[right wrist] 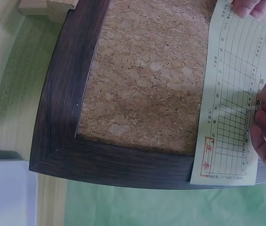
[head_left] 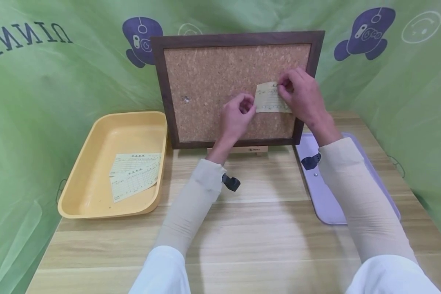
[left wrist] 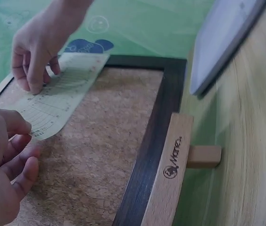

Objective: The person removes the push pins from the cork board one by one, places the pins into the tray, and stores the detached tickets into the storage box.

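Note:
A pale yellow-green receipt slip (head_left: pixel 271 100) with a printed grid lies over the right part of a framed corkboard (head_left: pixel 209 77). My left hand (head_left: pixel 237 114) pinches the slip's left edge between thumb and forefinger, its other fingers curled. At the printed heading, my right hand (head_left: pixel 304 94) pinches at the top edge. Whether a pin is between those fingertips is hidden. In the right wrist view, the slip (right wrist: pixel 227 108) stretches across the dark frame (right wrist: pixel 133 165). More slips (head_left: pixel 136 173) overlap in a yellow tray (head_left: pixel 77 163) on the left.
The board leans back on a wooden stand (head_left: pixel 239 149). A small shiny thing, perhaps clear pins (head_left: pixel 185 99), sits on the cork's left side. Under my right forearm lies a lilac tray (head_left: pixel 325 200) with a small shiny piece (head_left: pixel 315 174). Green cloth (head_left: pixel 59 81) surrounds the wooden table.

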The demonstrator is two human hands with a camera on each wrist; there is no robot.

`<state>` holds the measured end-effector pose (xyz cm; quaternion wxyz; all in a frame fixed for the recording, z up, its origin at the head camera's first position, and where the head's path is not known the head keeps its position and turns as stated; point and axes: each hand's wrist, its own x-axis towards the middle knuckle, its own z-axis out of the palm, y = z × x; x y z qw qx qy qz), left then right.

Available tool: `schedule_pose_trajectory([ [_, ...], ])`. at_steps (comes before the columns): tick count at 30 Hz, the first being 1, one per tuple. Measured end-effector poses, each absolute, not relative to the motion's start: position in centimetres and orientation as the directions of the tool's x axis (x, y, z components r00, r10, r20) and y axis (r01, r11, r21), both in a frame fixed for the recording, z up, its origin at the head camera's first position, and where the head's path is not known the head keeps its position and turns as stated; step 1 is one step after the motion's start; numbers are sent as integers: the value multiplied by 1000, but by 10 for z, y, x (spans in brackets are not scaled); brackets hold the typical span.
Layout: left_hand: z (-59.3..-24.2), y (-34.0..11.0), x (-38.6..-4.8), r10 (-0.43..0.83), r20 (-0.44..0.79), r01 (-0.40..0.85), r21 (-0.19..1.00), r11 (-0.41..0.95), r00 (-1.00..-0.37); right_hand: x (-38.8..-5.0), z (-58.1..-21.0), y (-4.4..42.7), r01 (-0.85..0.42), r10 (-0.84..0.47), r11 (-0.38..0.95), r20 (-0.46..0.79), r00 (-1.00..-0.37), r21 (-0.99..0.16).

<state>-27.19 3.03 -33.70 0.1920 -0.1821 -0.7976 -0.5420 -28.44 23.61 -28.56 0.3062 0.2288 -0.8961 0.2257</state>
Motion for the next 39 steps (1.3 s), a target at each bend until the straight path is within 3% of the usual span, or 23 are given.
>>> schedule_pose_trajectory([
  [13, -337, 24, -256, 100, 421, 428, 901, 70, -902, -274, -288, 238, -646, -333, 718, 687, -646, -259],
  [18, -336, 18, -250, 118, 392, 394, 919, -1, -912, -267, -288, 241, -645, -350, 713, 658, -666, -275],
  [22, -338, 12, -247, 126, 395, 395, 918, -30, -910, -261, -289, 243, -647, -383, 718, 631, -675, -256],
  [39, -337, -12, -225, 200, 339, 324, 940, -103, -919, -222, -295, 247, -755, -542, 637, 607, -582, -155],
])
